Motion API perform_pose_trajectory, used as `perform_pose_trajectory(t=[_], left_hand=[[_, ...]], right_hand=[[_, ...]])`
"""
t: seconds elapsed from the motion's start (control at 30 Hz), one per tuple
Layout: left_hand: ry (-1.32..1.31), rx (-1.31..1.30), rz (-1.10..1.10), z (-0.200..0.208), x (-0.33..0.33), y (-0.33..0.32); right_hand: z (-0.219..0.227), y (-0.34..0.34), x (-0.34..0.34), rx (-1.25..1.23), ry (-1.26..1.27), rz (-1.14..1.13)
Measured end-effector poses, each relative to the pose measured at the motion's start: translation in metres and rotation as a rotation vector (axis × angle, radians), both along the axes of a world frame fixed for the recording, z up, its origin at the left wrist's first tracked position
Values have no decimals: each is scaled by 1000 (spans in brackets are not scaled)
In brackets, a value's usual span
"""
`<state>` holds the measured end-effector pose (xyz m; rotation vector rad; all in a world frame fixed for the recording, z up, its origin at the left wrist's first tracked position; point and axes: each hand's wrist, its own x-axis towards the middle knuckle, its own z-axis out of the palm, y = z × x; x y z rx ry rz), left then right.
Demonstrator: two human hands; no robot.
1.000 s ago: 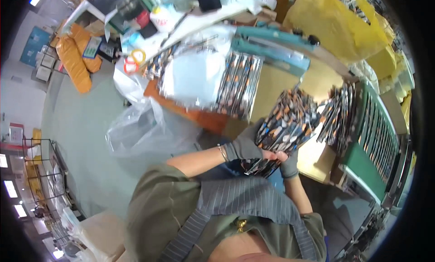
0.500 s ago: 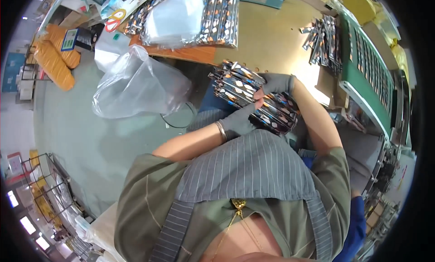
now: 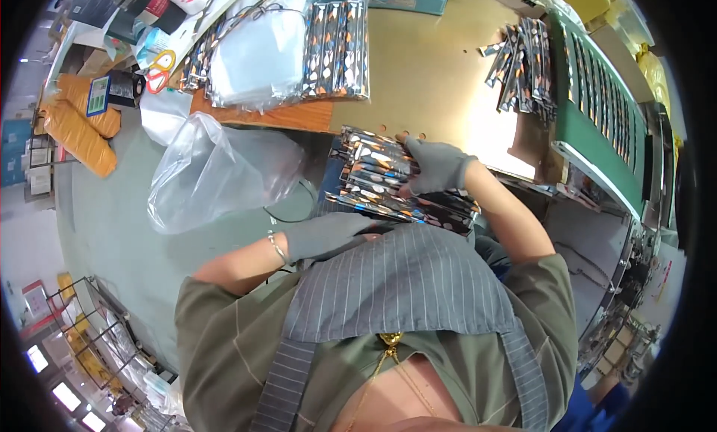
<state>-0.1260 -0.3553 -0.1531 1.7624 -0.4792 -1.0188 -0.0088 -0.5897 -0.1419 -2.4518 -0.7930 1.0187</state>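
Head view, from the left edge inward: orange padded envelopes (image 3: 75, 129) lie on the floor, and a crumpled clear plastic bag (image 3: 216, 174) hangs off the near edge of the wooden worktable (image 3: 426, 73). Up on the table, a pair of yellow-handled scissors (image 3: 159, 67) sits beside a flat clear bag, with a neat row of shiny foil sachets (image 3: 336, 50) lined up just to its right.

My left hand (image 3: 325, 234), in a grey glove with a thin bracelet at the wrist, is cupped under the near, lower end of the bundle of foil sachets (image 3: 399, 182) and bears its weight. The fingers curl up against the underside, so it is grasping the stack from below. The bundle sits in front of my chest, just off the table's near edge, fanned slightly, its long axis running from lower left to upper right.

My right hand (image 3: 437, 163), also gloved, lies on top of the bundle at its far, upper end, fingers spread and pressing down on the packs. So the stack is pinched between the two hands, left under and nearer my body, right over and nearer the table.

Farther right, loose sachets (image 3: 523, 58) are heaped against a green slatted rack (image 3: 605, 111), well apart from both hands.
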Motion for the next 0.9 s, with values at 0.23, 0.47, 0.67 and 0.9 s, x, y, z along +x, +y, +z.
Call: perform_pose_trajectory(t=[0.23,0.47,0.67,0.9], left_hand=[[232,-221,341,46,88,75],[-1260,839,1232,-42,219,243],[-1116,1618,939,-60,255,264],[-1092,1391,895,-32,251,244]], right_hand=[[2,-13,7,215,-321,-113],[-12,-23,27,323,-261,-298],[-24,-21,25,353,-386,-356],[-23,-21,23,341,-368,-402]])
